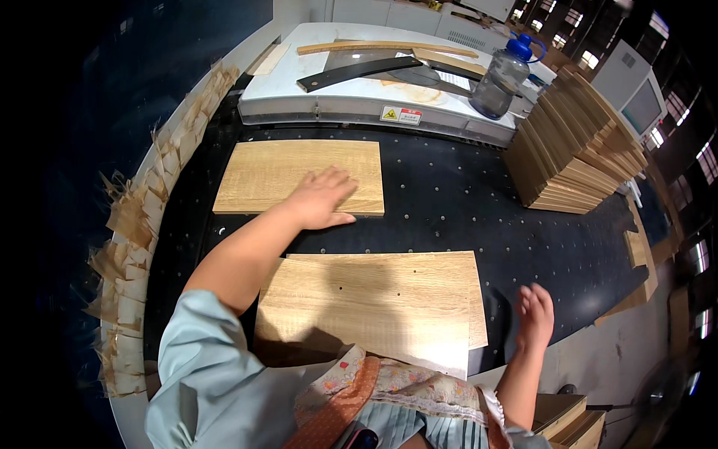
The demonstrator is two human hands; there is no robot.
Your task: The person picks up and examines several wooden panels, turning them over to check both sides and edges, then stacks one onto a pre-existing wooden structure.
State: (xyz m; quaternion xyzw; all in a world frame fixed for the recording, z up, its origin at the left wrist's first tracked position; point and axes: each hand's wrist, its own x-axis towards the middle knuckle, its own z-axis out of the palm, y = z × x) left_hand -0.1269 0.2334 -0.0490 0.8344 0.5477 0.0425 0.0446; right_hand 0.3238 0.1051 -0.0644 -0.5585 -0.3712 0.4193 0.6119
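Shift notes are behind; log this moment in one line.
left hand: on far wood panel; right hand: right of near panels, nothing visibly held; near panels: overlapping; board stack: far right

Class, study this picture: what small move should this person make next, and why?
Probably bring the right hand to the right edge of the nearer boards: it seems empty and is close by, the left hand rests flat on the far board, and the nearer boards overlap unevenly, one jutting out at the right.
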